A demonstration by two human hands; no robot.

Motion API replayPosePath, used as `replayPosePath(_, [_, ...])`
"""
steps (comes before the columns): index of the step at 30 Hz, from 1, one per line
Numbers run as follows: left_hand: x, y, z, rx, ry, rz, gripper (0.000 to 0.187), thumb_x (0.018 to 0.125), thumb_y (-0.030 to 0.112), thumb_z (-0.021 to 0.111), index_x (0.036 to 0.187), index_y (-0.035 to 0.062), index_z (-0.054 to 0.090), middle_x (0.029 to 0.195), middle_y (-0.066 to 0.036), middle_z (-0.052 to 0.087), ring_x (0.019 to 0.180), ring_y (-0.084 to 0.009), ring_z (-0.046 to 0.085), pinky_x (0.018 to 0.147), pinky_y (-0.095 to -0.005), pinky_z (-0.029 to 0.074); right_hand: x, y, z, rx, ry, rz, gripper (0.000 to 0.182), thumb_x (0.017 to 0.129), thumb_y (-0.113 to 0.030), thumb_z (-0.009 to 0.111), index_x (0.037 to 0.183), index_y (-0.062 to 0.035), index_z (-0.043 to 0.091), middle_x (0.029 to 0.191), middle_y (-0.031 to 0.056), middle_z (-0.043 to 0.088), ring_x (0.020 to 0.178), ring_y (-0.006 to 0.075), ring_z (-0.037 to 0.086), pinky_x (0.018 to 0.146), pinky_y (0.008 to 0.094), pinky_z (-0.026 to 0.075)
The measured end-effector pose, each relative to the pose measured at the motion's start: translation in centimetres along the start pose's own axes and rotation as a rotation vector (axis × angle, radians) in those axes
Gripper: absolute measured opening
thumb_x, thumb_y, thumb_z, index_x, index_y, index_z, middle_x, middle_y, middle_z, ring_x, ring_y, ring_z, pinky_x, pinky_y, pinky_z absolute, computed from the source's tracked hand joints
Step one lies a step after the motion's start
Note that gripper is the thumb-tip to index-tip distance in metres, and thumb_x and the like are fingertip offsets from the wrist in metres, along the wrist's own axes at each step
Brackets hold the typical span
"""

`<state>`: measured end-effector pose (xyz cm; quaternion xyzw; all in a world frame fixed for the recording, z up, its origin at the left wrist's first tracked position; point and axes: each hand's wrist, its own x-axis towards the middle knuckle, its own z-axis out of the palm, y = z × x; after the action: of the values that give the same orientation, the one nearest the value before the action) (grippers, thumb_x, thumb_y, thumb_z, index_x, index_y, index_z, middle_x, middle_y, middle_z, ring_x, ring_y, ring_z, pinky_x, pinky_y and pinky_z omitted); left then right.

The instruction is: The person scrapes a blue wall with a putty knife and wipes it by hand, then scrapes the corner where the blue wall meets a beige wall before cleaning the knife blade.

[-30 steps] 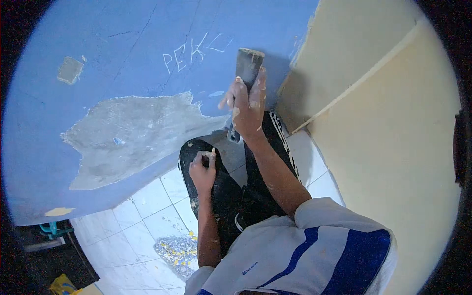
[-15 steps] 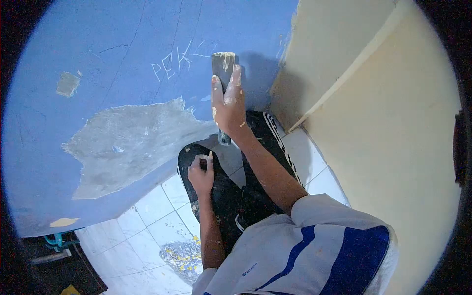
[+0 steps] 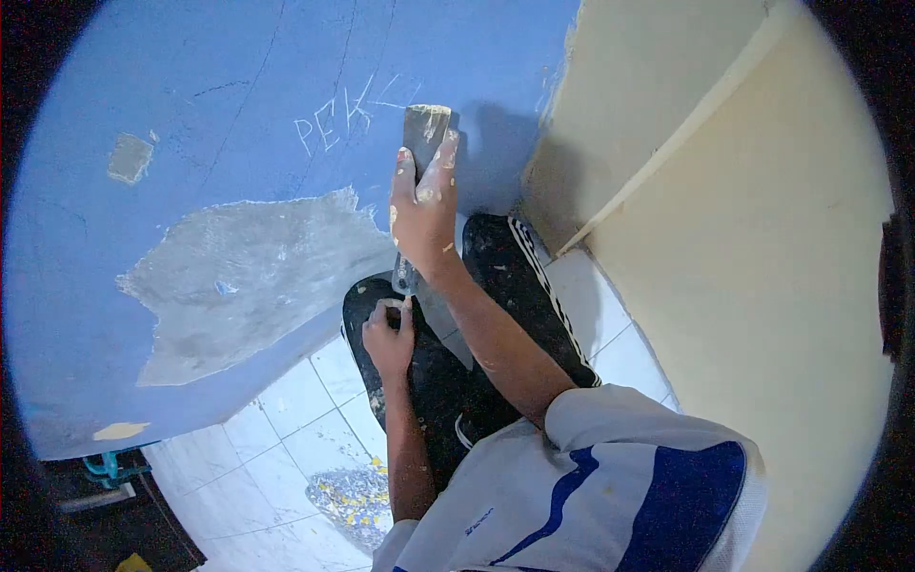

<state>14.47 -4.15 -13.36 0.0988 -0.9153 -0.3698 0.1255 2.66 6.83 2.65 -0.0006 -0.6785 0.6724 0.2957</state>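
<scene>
Grey scraper (image 3: 425, 138): 1, in right hand (image 3: 422, 221) | blue wall (image 3: 229, 162): 1

The right hand (image 3: 420, 217) grips a scraper (image 3: 426, 129) before the blue wall (image 3: 181, 57), near its right edge; whether it touches cannot be told. Scratched letters (image 3: 334, 126) stand just left of it. A grey patch (image 3: 253, 281) spreads above the wall's lower edge. The left hand (image 3: 388, 345), fingers curled, rests on the knee (image 3: 362, 291); flecks (image 3: 345, 494) cover some floor (image 3: 291, 396).

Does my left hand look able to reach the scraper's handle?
Probably yes: your left hand appears near the handle's exposed end, nothing visibly between, though your right hand holds the scraper.
</scene>
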Motion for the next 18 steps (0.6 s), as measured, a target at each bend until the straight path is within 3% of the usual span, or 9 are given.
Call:
replayPosePath(8, [0.0, -0.1, -0.1, -0.054, -0.024, -0.016, 0.015, 0.082, 0.022, 0.066, 0.084, 0.0075, 0.063, 0.077, -0.012, 0.066, 0.074, -0.0336, 0.061, 0.068, -0.04, 0.044, -0.3, 1.1, 1.1, -0.097, 0.074, -0.037, 0.057, 0.096, -0.01, 0.045, 0.136, 0.0137, 0.013, 0.074, 0.0175, 0.057, 0.057, 0.023, 0.056, 0.051, 0.0358, 0.045])
replayPosePath(11, [0.0, -0.1, -0.3, -0.052, -0.01, 0.003, 0.015, 0.082, 0.022, 0.067, 0.084, 0.0071, 0.063, 0.078, -0.013, 0.066, 0.073, -0.0337, 0.061, 0.067, -0.0407, 0.044, 0.3, 5.1, 2.7, -0.244, 0.215, -0.215, 0.063, 0.095, -0.011, 0.047, 0.139, 0.014, 0.009, 0.079, 0.0159, 0.057, 0.059, 0.0204, 0.055, 0.053, 0.0329, 0.046])
replayPosePath(13, [-0.1, -0.3, -0.1, -0.031, 0.039, 0.031, 0.016, 0.082, 0.022, 0.067, 0.083, 0.0068, 0.063, 0.078, -0.013, 0.066, 0.071, -0.0335, 0.061, 0.065, -0.0414, 0.044, -0.4, 2.7, 2.3, 0.342, 0.078, 0.183, 0.064, 0.095, -0.013, 0.049, 0.139, 0.0141, 0.012, 0.084, 0.0116, 0.056, 0.063, 0.0167, 0.054, 0.056, 0.0287, 0.047])
replayPosePath(16, [-0.2, -0.3, -0.5, -0.019, 0.0, -0.01, 0.015, 0.082, 0.021, 0.067, 0.083, 0.0066, 0.063, 0.079, -0.012, 0.066, 0.071, -0.0328, 0.061, 0.065, -0.0406, 0.044, 0.0, 2.9, 0.8, 0.667, -0.116, 0.357, 0.062, 0.095, -0.015, 0.05, 0.138, 0.0142, 0.016, 0.085, 0.0093, 0.055, 0.063, 0.0148, 0.052, 0.057, 0.0265, 0.046])
replayPosePath(18, [-0.2, -0.6, -0.2, -0.022, 0.02, 0.014, 0.016, 0.082, 0.022, 0.067, 0.082, 0.0066, 0.063, 0.079, -0.012, 0.067, 0.071, -0.0321, 0.062, 0.066, -0.0401, 0.044, 0.2, 3.8, 1.7, 0.24, 0.047, 0.088, 0.058, 0.094, -0.014, 0.051, 0.138, 0.0069, 0.021, 0.086, 0.0097, 0.056, 0.063, 0.0148, 0.054, 0.056, 0.0266, 0.046])
